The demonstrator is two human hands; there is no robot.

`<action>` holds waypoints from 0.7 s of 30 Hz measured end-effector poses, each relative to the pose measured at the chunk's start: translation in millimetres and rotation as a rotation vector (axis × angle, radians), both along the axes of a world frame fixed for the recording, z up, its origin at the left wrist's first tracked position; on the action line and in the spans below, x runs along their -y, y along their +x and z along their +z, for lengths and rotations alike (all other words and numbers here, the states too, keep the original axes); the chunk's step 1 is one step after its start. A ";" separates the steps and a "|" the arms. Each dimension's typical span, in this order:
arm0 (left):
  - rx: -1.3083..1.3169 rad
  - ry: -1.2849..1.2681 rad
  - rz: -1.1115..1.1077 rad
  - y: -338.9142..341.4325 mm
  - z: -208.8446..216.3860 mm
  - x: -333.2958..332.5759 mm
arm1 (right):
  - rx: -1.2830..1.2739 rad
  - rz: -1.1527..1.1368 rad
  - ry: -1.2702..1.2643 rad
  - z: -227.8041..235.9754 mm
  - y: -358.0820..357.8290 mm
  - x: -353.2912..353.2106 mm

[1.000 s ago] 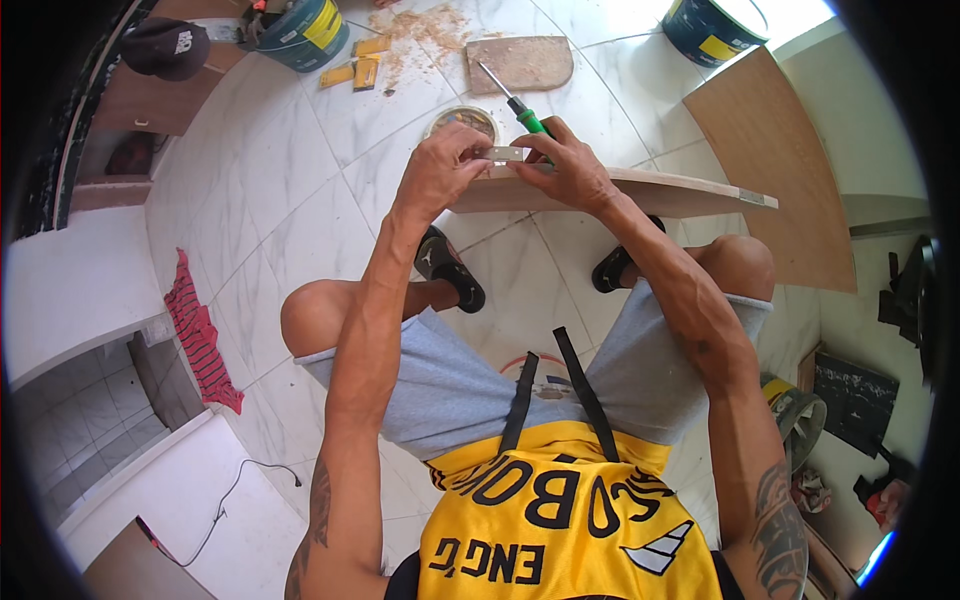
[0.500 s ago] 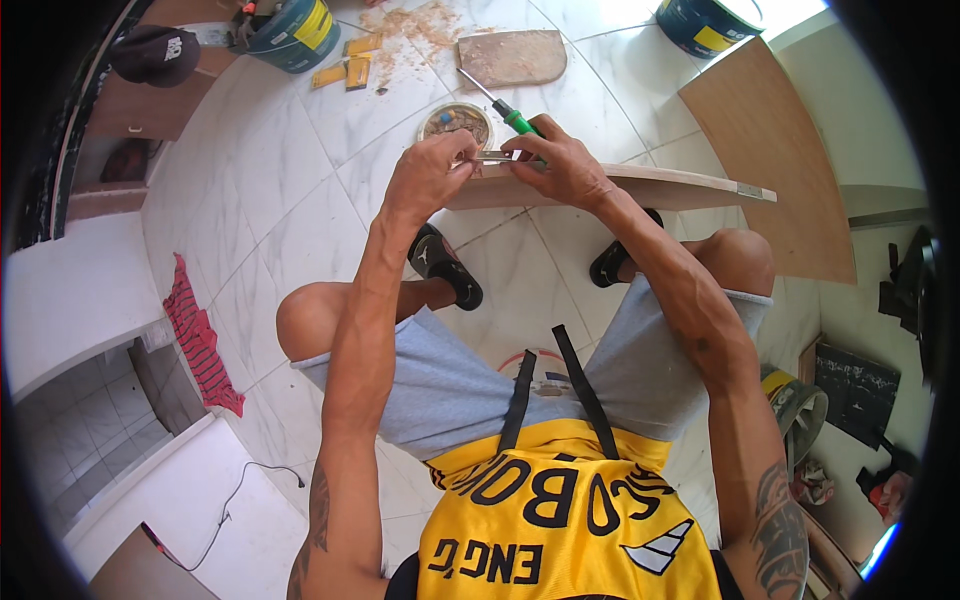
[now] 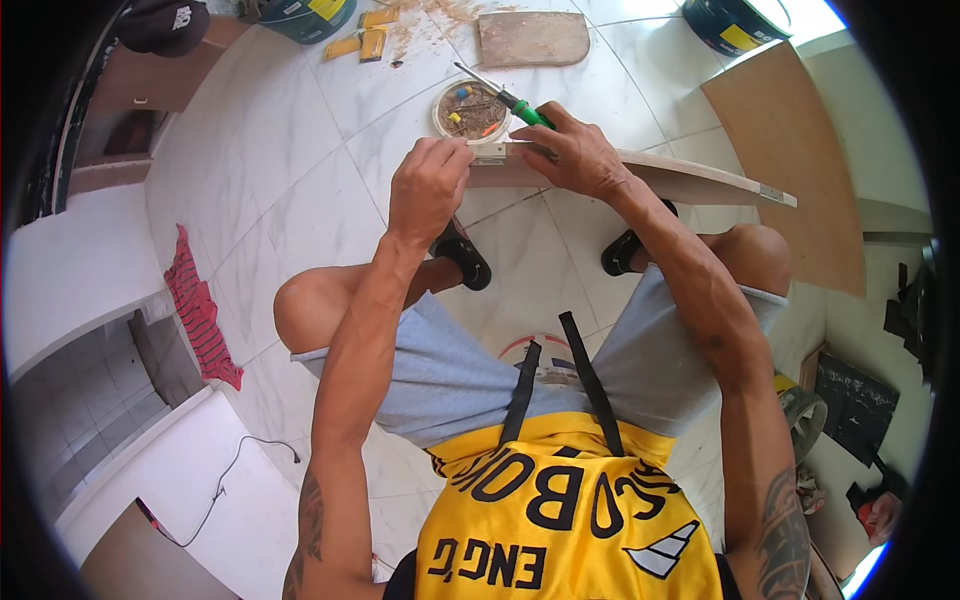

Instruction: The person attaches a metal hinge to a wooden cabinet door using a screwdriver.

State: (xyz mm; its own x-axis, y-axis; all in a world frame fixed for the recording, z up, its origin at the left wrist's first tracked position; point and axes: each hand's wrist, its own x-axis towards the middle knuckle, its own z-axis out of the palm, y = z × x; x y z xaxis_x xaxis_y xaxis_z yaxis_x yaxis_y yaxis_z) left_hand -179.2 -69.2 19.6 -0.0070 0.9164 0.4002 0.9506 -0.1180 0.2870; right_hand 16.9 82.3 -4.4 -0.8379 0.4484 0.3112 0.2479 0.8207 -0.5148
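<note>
A long wooden board point(image 3: 600, 172) stands on edge across the space in front of my knees. A metal hinge point(image 3: 489, 153) sits on its narrow edge, close to the left end. My left hand point(image 3: 430, 190) is closed at that end, fingertips beside the hinge; they partly hide the board's corner. My right hand point(image 3: 582, 158) holds a screwdriver point(image 3: 525, 110) by its green handle, shaft pointing away to the left. Fingers of that hand also rest at the board's edge, right of the hinge. Another hinge point(image 3: 774, 194) is on the board's far right end.
A round tub point(image 3: 437, 122) of small loose bits stands just beyond the board. Farther off lie a flat wooden piece point(image 3: 533, 40), yellow packets point(image 3: 372, 43) and dark buckets point(image 3: 735, 25). A plywood sheet point(image 3: 790, 150) leans at right. A striped red cloth point(image 3: 203, 320) lies left.
The hinge, earlier pinched between both hands, now rests against the board's edge. My left hand has turned and closed at the board's end. The view has shifted slightly.
</note>
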 end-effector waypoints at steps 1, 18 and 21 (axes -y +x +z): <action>-0.012 0.014 0.024 0.5 -2.6 -0.3 | -0.008 0.007 -0.001 -0.7 -0.1 1.0; 0.010 -0.158 -0.200 -28.5 13.3 2.6 | 0.065 0.085 -0.072 8.2 -3.7 10.1; 0.025 -0.260 -0.271 -39.6 16.8 -4.2 | 0.068 0.039 -0.142 8.2 -6.9 10.9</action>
